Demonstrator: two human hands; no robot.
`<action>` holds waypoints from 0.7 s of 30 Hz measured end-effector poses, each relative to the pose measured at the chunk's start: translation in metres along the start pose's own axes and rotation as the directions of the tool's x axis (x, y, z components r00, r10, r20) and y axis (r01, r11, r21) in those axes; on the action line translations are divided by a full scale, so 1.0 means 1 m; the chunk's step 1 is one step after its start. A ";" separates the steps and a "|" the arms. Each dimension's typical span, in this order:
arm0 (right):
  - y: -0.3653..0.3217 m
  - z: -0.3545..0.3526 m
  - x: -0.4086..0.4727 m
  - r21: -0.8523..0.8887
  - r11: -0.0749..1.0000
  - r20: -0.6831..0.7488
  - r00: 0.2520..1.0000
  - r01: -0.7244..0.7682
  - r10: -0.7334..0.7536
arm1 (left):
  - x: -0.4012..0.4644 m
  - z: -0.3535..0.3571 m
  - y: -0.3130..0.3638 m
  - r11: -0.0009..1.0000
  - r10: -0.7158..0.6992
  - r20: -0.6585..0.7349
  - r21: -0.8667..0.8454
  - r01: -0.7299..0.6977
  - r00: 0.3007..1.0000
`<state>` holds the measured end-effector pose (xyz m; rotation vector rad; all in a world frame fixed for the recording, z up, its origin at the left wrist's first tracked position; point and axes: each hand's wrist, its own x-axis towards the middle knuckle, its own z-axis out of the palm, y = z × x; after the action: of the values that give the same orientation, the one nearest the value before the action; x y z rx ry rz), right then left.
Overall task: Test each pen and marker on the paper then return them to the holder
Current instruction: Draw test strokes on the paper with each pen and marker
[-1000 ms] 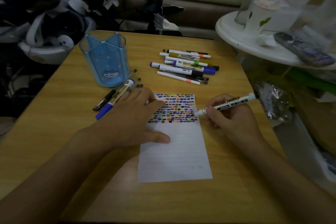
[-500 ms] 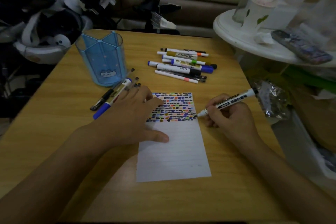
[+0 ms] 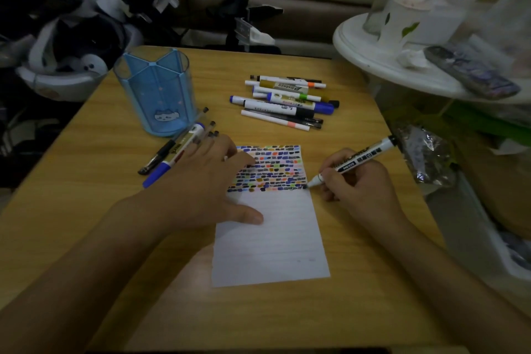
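Covering the middle of the view, a wooden table [image 3: 86,238] was seen, with the paper [image 3: 270,241] at its centre pressed flat by the spread left hand [image 3: 201,184]. A blue holder [image 3: 156,92] stood at eleven o'clock. At three o'clock, a marker [image 3: 356,162] was pinched by the right hand [image 3: 356,184], tip touching the paper's right edge.

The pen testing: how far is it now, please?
Done: rows of colored marks fill the top of the paper. In hand: the right hand holds a marker with its tip at the last row, while the left hand presses the sheet flat. Left: the blue holder looks empty; pens lie beside it and in a pile.
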<state>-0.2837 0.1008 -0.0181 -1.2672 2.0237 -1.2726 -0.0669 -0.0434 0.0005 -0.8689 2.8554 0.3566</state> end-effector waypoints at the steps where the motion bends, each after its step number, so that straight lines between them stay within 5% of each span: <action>1: -0.001 0.000 0.000 -0.005 1.000 0.002 1.000 0.000 0.000 | 0.000 0.000 0.000 1.000 0.000 0.000 -0.004 0.000 1.000; 21: -0.002 0.001 0.000 -0.031 0.999 -0.029 0.999 0.027 -0.028 | 0.000 0.000 0.000 1.000 -0.001 0.000 0.001 0.001 1.000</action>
<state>-0.2821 0.1003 -0.0172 -1.3017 2.0602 -1.2839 -0.0667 -0.0428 0.0006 -0.8700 2.8550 0.3556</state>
